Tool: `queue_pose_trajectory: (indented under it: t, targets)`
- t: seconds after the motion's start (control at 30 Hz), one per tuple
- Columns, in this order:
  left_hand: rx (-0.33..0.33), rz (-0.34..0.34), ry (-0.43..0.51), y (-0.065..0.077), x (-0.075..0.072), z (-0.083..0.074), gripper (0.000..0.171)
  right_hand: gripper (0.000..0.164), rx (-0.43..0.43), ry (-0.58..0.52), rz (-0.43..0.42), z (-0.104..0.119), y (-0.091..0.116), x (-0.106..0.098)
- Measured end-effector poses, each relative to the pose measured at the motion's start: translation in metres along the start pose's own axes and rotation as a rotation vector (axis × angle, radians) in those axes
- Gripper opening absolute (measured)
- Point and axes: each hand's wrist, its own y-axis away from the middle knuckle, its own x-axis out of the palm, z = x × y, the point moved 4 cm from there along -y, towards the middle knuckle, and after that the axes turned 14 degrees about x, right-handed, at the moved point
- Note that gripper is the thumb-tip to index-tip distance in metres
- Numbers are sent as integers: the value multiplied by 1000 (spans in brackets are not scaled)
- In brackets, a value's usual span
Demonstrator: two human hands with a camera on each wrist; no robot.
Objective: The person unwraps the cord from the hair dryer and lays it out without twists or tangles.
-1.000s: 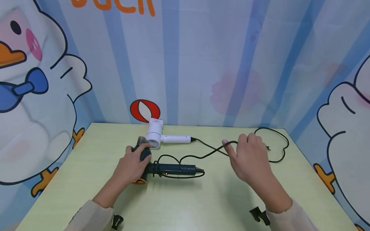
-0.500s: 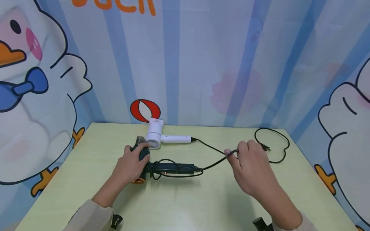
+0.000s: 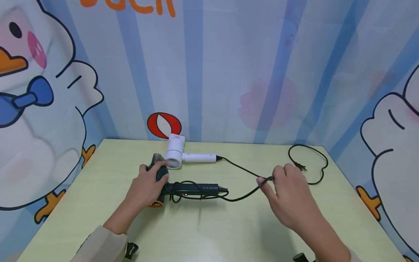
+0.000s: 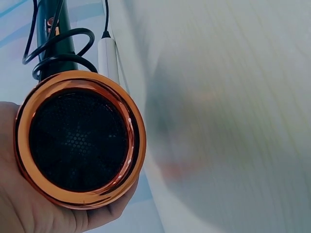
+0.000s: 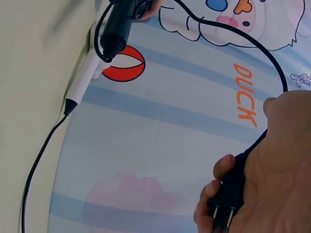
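A dark green hair dryer (image 3: pixel 203 189) with a copper-coloured rear ring (image 4: pixel 138 141) lies across the table, its handle pointing right. My left hand (image 3: pixel 145 187) grips its barrel, the fingers curled round it. Loops of its black cord (image 4: pixel 58 46) lie loosely around the handle. From the handle's end the cord sags across to my right hand (image 3: pixel 289 198). That hand curls round the cord and its black two-pin plug (image 5: pixel 227 194), the pins pointing out past the fingers in the right wrist view. In the head view the plug is hidden by the hand.
Behind the dark dryer lies a white hair dryer (image 3: pixel 199 157), its barrel close to my left fingertips. Its black cord runs right, passes behind my right hand and loops round to a plug (image 3: pixel 299 166). A printed curtain (image 3: pixel 222 72) stands along the table's back edge.
My right hand has come nearer the person and slightly right, with the cord. The cord's loops at the handle have shifted, and its free stretch now sags lower. My left hand has barely moved.
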Motion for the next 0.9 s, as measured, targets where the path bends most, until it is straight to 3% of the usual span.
queue_pose_trajectory:
  t: [0.2, 0.57, 0.8, 0.9]
  targets:
    - [-5, 3, 10, 1, 0, 2, 45, 46, -33, -8, 110, -10, 11, 8]
    - [-8, 1, 7, 0, -3, 0, 44, 46, -33, 15, 145, -20, 17, 18]
    - [-5, -2, 5, -1, -4, 2, 45, 57, -30, 53, 298, -35, 16, 35]
    - [-6, -2, 0, -1, -3, 3, 47, 52, -32, 101, 367, -47, 16, 49]
